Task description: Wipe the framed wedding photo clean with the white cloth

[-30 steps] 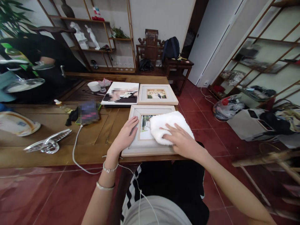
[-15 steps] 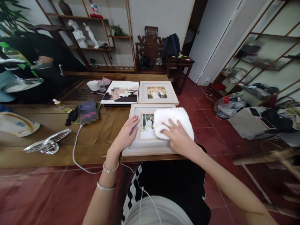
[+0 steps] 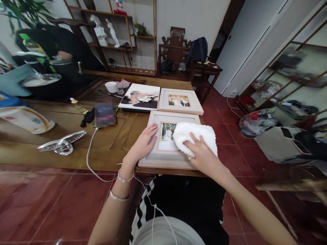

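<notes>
A pale wooden picture frame [image 3: 155,157] holding a photo lies flat at the near edge of the wooden table [image 3: 63,154]. My left hand [image 3: 143,144] rests flat on the frame's left border, fingers stretched out. My right hand [image 3: 203,154] presses a folded white towel [image 3: 198,134] onto the right half of the frame, fingers spread over the cloth. The towel covers part of the photo and hangs past the frame's right side.
Behind lie a second framed photo [image 3: 180,101] and a frameless print [image 3: 141,97]. A phone [image 3: 105,114] with a white cable, a silver metal ornament [image 3: 61,144], a plate [image 3: 27,117] and a white bowl [image 3: 111,86] sit on the table. Shelves, a carved chair and bags stand around.
My right hand has slid the towel to the right across the frame, uncovering more of the photo. My left hand stays on the frame's left border. The view has shifted slightly.
</notes>
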Demonstrator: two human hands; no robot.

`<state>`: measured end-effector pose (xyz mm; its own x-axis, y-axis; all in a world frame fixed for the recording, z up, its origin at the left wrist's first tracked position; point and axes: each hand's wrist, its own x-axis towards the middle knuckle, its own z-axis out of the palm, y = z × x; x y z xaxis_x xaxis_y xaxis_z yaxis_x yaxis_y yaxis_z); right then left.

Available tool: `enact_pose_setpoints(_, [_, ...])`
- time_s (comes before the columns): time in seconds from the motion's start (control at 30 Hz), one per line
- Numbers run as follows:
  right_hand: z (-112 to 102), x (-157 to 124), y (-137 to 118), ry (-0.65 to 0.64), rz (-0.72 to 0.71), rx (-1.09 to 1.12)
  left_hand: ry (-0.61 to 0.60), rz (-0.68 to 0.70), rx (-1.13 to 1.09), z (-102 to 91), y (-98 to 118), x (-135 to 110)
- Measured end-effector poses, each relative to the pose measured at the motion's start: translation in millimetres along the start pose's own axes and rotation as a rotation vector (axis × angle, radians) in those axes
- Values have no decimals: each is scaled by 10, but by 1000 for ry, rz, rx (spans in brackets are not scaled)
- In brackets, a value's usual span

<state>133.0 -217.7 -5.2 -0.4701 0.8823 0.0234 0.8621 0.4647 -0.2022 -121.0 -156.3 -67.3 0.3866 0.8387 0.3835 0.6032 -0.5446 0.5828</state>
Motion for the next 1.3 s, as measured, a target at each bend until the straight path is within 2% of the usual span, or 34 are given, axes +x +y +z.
enact_pose_setpoints(0.13, [-43, 430, 282, 202, 103, -95, -25, 5, 12, -22, 18, 0])
enact_pose_setpoints(0.2, [-83, 638, 391, 252, 115, -160, -34, 6, 15, -30, 22, 1])
enact_pose_setpoints(0.3, [-84, 848, 468, 182, 64, -212, -43, 1, 10, -34, 17, 4])
enact_pose_setpoints(0.37, [-50, 863, 455, 110, 19, -221, -47, -1, 10, -31, 10, 5])
enact_pose_setpoints(0.43, [-20, 765, 400, 61, -27, -219, -51, 1, 18, -27, 1, 6])
enact_pose_setpoints(0.53, [-37, 466, 263, -21, -110, -169, -47, 10, 25, -18, -14, 5])
enact_pose_setpoints(0.73, [-242, -197, -119, -220, -193, -17, -31, 20, 28, -5, -28, 1])
enact_pose_setpoints(0.87, [-272, -414, -297, -281, -236, 49, -37, 15, 28, -3, -28, 0])
enact_pose_setpoints(0.97, [-186, -390, -264, -223, -239, 62, -40, 11, 29, -2, -32, 0])
enact_pose_setpoints(1.07, [-78, -199, -67, -75, -171, -5, -30, 15, 24, -4, -32, 1])
enact_pose_setpoints(1.2, [-24, 273, 319, 146, 1, -108, -32, 29, 8, -14, -27, 1])
enact_pose_setpoints(1.3, [-30, 674, 539, 232, 68, -151, -31, 27, -4, -21, -29, 2])
